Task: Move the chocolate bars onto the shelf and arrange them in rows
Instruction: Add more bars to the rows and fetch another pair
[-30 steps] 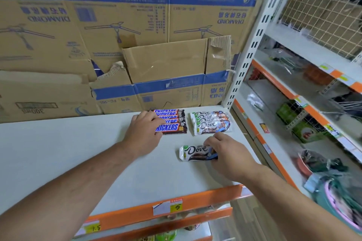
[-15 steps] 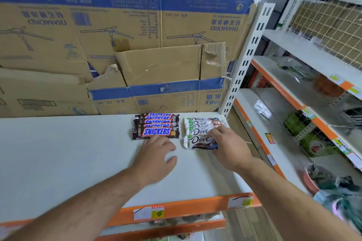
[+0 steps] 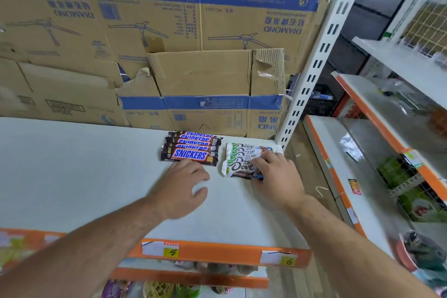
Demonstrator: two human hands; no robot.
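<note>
On the white shelf [image 3: 72, 176], in the middle of the frame, the Snickers bars [image 3: 191, 150] lie in one row. The Dove bars [image 3: 244, 150] lie in a second row just beside them to the right. Both rows are near the cardboard boxes [image 3: 193, 75] at the back. The right hand [image 3: 275, 176] pinches the right end of the front Dove bar [image 3: 238, 168]; its grip is tight on the wrapper, fingers above and thumb at the lower edge. One second ago this bar lay apart, lower in the frame; now it touches its row. The left hand [image 3: 183, 189] was on the Snickers bars then; now it lies on the shelf just below them, its grip loose, fingers relaxed and holding nothing. Two price labels [image 3: 160, 248] are on the orange shelf edge at the bottom.
</note>
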